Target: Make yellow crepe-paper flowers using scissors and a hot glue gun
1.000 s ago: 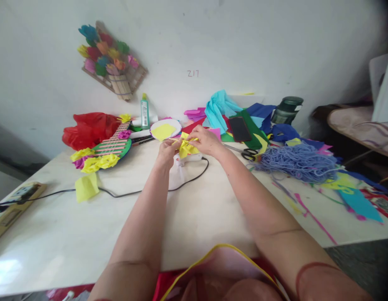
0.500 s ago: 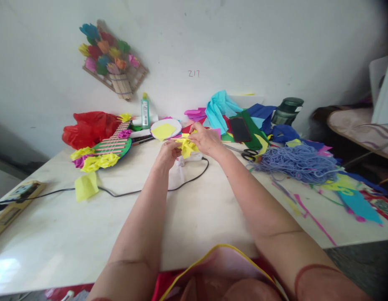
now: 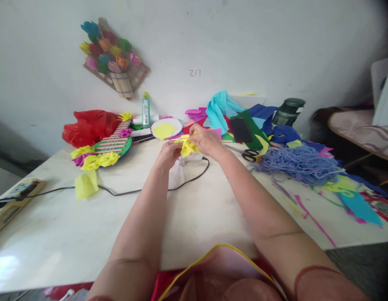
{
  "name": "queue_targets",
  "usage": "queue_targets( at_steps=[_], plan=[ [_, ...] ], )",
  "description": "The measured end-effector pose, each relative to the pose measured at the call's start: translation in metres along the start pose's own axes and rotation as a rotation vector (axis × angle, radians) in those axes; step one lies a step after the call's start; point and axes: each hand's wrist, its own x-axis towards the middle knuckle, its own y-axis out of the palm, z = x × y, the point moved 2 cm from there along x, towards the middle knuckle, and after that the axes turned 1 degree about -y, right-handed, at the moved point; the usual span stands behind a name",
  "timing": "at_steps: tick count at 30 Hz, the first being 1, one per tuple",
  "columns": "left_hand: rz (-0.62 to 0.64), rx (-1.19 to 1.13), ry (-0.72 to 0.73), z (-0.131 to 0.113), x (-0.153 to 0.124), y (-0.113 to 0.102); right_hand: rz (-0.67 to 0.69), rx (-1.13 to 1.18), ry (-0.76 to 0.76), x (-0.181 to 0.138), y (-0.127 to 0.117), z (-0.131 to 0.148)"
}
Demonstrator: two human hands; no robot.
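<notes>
Between my two hands is a crumpled yellow paper flower (image 3: 188,148), held up over the middle of the table. My left hand (image 3: 169,154) pinches it from the left, fingers closed. From the right, my right hand (image 3: 204,141) grips its upper edge between thumb and fingers. Just below the flower, partly hidden by it, lies a white glue gun (image 3: 194,157) with a black cord (image 3: 194,181). Behind my hands rests a white paper plate (image 3: 178,124) with a yellow centre.
A lute-shaped craft (image 3: 110,144) with yellow and purple paper lies left, near a loose yellow paper square (image 3: 87,184) and a power strip (image 3: 16,202). Right are scissors (image 3: 250,154), a phone (image 3: 240,129), blue yarn (image 3: 297,163) and a dark jar (image 3: 288,112). A glue bottle (image 3: 145,110) stands behind.
Both hands stay in nearly the same place, still holding the yellow paper flower, which has turned slightly. The view has shifted a little.
</notes>
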Motion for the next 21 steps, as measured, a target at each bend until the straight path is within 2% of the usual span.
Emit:
queue_targets(
  at_steps=[11, 17, 21],
  plan=[
    [-0.105, -0.077, -0.105, 0.0, -0.001, 0.008, -0.043, -0.05, -0.041, -0.002, -0.005, 0.008],
    [-0.184, -0.13, -0.209, 0.001, -0.003, 0.01, -0.028, -0.071, -0.085, -0.003, -0.003, 0.013],
    [-0.194, -0.131, -0.234, -0.001, -0.003, 0.01, -0.013, -0.093, -0.084, -0.003, -0.002, 0.01]
  ],
)
